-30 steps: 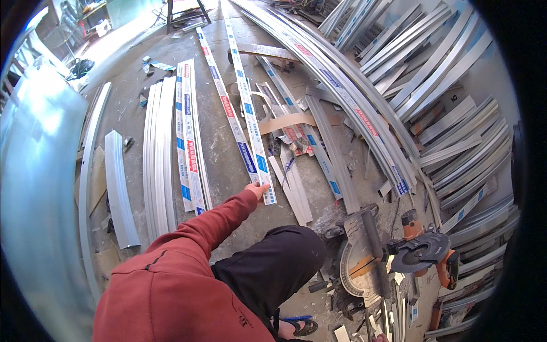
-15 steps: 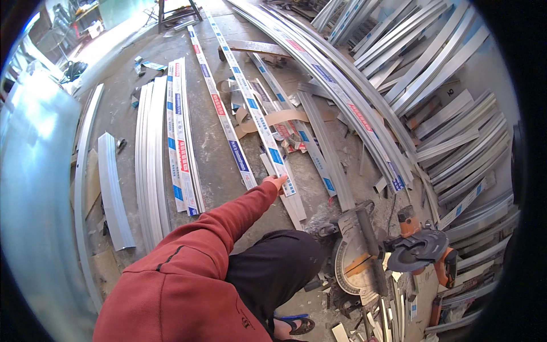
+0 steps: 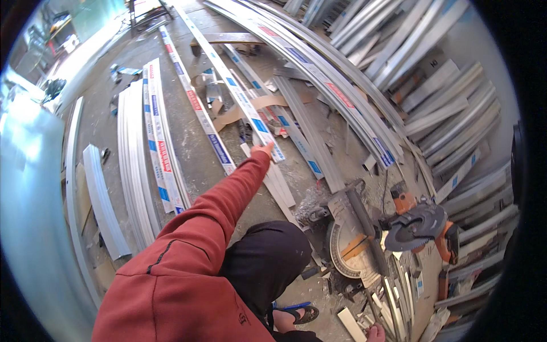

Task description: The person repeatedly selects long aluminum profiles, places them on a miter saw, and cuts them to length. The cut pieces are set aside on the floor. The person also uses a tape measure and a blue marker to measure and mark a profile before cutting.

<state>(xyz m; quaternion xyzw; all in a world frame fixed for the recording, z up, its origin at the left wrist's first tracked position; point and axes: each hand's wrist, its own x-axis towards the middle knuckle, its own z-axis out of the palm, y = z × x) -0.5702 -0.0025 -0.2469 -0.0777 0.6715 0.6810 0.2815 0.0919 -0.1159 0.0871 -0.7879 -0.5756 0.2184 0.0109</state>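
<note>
My left hand (image 3: pixel 263 150), at the end of a red sleeve, is closed around the near end of a long straight metal profile (image 3: pixel 239 98). White film with blue patches covers this profile, which runs away toward the far end of the room. My right hand (image 3: pixel 375 332) shows only in part at the lower edge, its fingers curled among narrow metal offcuts (image 3: pixel 393 305); what it grips is not clear. A miter saw (image 3: pixel 419 225) with an orange handle and a round, marked base stands on the floor right of my bent knee.
White and film-wrapped profiles (image 3: pixel 134 154) lie lengthwise on the floor to the left, near a large pale sheet (image 3: pixel 34 199). A long bundle (image 3: pixel 319 74) curves along the right. Stacked profiles (image 3: pixel 456 125) line the right wall. Brown cardboard (image 3: pixel 228 118) lies beneath the held profile.
My left hand has moved farther away, and the profile's near end has moved with it. My right hand has come into view at the lower edge. The view has shifted slightly.
</note>
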